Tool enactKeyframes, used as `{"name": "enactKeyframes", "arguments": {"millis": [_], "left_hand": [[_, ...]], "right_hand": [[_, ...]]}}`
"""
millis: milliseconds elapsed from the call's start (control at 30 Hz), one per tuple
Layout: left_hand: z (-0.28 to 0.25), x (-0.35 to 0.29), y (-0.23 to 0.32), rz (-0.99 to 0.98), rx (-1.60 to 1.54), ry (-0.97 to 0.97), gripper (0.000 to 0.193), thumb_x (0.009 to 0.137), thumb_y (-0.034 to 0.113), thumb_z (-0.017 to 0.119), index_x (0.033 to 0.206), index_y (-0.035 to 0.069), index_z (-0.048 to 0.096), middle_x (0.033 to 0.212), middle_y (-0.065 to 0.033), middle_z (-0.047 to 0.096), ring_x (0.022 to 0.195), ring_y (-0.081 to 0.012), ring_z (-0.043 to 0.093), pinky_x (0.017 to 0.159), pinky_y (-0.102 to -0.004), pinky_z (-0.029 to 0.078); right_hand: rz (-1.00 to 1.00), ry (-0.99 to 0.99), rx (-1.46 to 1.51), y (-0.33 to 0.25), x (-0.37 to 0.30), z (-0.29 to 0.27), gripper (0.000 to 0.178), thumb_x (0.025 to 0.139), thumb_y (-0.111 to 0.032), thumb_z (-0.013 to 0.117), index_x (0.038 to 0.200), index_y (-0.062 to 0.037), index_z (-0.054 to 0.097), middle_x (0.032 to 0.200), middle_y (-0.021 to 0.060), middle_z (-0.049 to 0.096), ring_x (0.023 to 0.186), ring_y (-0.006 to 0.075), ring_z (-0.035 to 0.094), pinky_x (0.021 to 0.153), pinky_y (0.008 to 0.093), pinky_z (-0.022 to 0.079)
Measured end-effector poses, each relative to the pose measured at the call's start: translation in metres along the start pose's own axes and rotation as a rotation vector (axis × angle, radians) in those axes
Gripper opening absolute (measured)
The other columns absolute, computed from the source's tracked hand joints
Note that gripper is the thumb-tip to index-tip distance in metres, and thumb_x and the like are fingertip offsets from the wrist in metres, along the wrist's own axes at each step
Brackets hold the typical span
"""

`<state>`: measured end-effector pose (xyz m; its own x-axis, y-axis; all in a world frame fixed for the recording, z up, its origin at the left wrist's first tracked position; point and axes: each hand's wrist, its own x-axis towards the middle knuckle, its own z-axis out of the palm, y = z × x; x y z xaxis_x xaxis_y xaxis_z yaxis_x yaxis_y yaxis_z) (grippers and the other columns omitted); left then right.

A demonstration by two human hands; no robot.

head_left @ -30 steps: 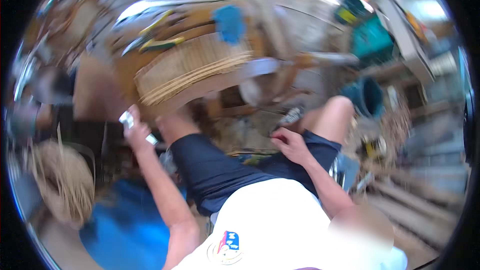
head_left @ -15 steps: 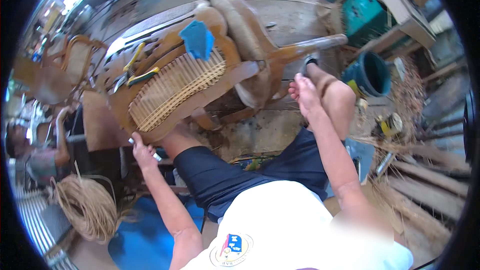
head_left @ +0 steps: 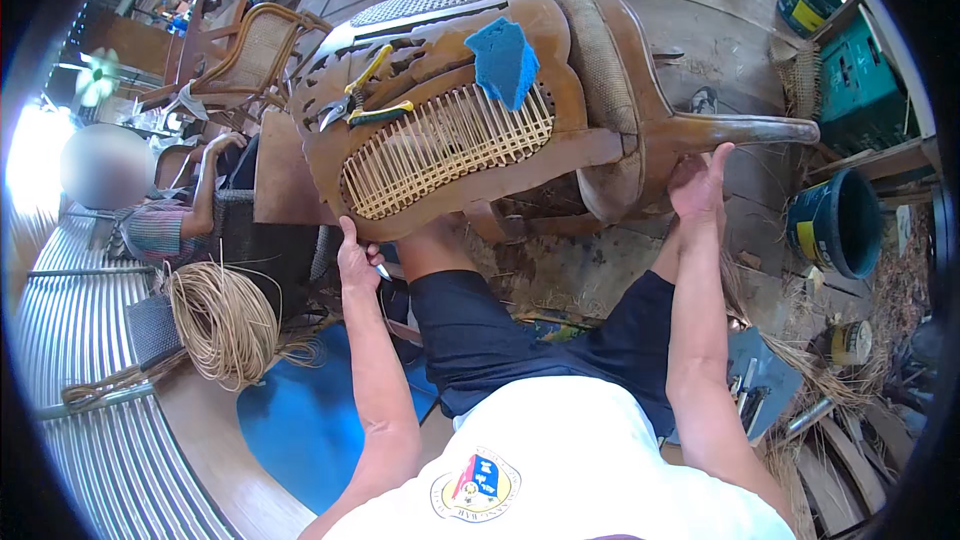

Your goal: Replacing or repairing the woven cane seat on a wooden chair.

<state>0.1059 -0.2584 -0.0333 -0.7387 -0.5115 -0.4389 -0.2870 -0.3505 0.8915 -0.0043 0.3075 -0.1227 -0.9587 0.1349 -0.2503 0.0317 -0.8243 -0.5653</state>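
Observation:
A carved wooden chair (head_left: 545,173) lies tipped over across my lap, its back panel toward me. Pale cane strands (head_left: 450,150) fill the opening, cross-woven along the near edge. My left hand (head_left: 358,262) is at the near left corner of the frame, thumb against the wood, fingers curled round a slim pointed tool (head_left: 383,272). On the right, my right hand (head_left: 698,190) grips the chair beside its projecting leg, thumb up; its fingers are partly hidden. A blue cloth or sponge piece (head_left: 505,62) and yellow-handled cutters (head_left: 362,95) rest on the chair back.
A coil of cane (head_left: 225,325) lies at left, beside a seated person (head_left: 165,230). Another cane chair (head_left: 255,50) stands behind. To the right are a dark bucket (head_left: 835,223), a green crate (head_left: 865,80) and a tray of tools (head_left: 745,380).
My right hand has moved up from near my knee onto the chair. The view has swung, so the chair sits further right in the picture. My left hand stays at the frame's corner.

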Motion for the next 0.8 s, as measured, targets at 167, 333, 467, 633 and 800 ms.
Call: {"name": "enactKeyframes", "arguments": {"millis": [167,333,467,633,800], "left_hand": [[-0.01,-0.003,0.0,-0.015,-0.059,-0.041,0.052,0.094,0.063,0.06,0.111,0.014,0.062,0.086,0.0035,0.06,0.052,-0.0053,0.044,0.043,-0.0199,0.029],[-0.006,-0.002,0.0,-0.058,-0.109,-0.123,0.056,0.092,0.065,0.062,0.11,0.012,0.063,0.082,0.0045,0.06,0.048,-0.0043,0.04,0.042,-0.0197,0.028],[-0.005,-0.004,0.008,-0.059,-0.088,-0.079,0.058,0.093,0.066,0.06,0.11,0.01,0.063,0.081,0.0042,0.06,0.046,-0.0041,0.037,0.041,-0.0205,0.027],[-0.002,-0.012,0.017,-0.088,-0.043,-0.048,0.057,0.093,0.063,0.062,0.115,0.01,0.062,0.088,0.0023,0.063,0.047,-0.0042,0.037,0.042,-0.0199,0.027],[-0.013,-0.006,0.016,-0.105,-0.076,-0.114,0.055,0.091,0.062,0.065,0.111,0.011,0.064,0.088,0.0021,0.063,0.046,-0.0044,0.038,0.041,-0.0197,0.027]], "right_hand": [[-0.077,-0.133,0.038,0.006,-0.01,0.028,0.088,0.084,-0.075,0.064,0.139,-0.008,0.052,0.138,0.0061,0.057,0.128,0.0249,0.05,0.11,0.0423,0.036],[-0.044,0.039,-0.077,0.005,-0.015,0.017,0.083,0.087,-0.071,0.063,0.14,-0.0083,0.052,0.138,0.0052,0.058,0.128,0.0239,0.05,0.111,0.0411,0.036],[-0.072,0.053,-0.069,0.006,-0.024,0.022,0.077,0.088,-0.069,0.063,0.135,-0.0081,0.055,0.13,0.0048,0.062,0.12,0.0221,0.054,0.105,0.0389,0.039],[-0.096,0.091,-0.105,-0.004,-0.035,0.029,0.073,0.09,-0.067,0.063,0.134,-0.0081,0.056,0.127,0.0046,0.063,0.117,0.0215,0.055,0.102,0.0376,0.041],[-0.001,0.175,-0.122,-0.005,-0.046,0.057,0.064,0.097,-0.056,0.062,0.139,-0.0081,0.052,0.138,0.0063,0.057,0.123,0.021,0.054,0.106,0.0373,0.04]]}}
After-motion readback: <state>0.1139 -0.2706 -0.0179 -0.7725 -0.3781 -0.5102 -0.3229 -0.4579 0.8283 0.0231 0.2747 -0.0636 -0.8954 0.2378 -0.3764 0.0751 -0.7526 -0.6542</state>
